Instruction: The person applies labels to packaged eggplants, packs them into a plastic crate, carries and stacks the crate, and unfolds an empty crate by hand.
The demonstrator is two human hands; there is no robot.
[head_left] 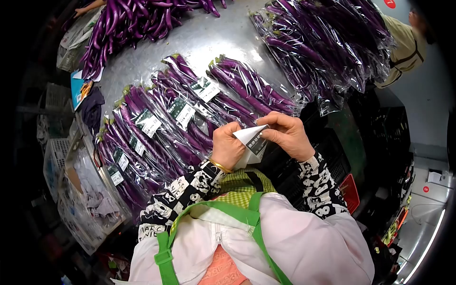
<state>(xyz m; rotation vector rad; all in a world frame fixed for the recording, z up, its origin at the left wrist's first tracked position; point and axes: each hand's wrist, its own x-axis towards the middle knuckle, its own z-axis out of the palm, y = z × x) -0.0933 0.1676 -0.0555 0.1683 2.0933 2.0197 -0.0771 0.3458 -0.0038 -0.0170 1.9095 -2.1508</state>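
In front of my chest, my left hand (227,146) is closed on a white strip of labels (248,159) with dark green printing. The fingers of my right hand (288,135) pinch the upper right edge of a label (256,138), whose white backing is folded at a corner. Just beyond my hands lie bagged purple eggplants (168,118) in clear film, side by side on the metal table. Several bags carry a green and white label (205,89). One bag of eggplants (249,85) near my right hand shows no label on its visible side.
Loose eggplants (128,21) are heaped at the table's far left. A pile of bagged eggplants (327,47) lies at the far right, near a person in a beige garment (403,50). Dark crates (323,152) stand to my right; a plastic bin (88,190) is at my left.
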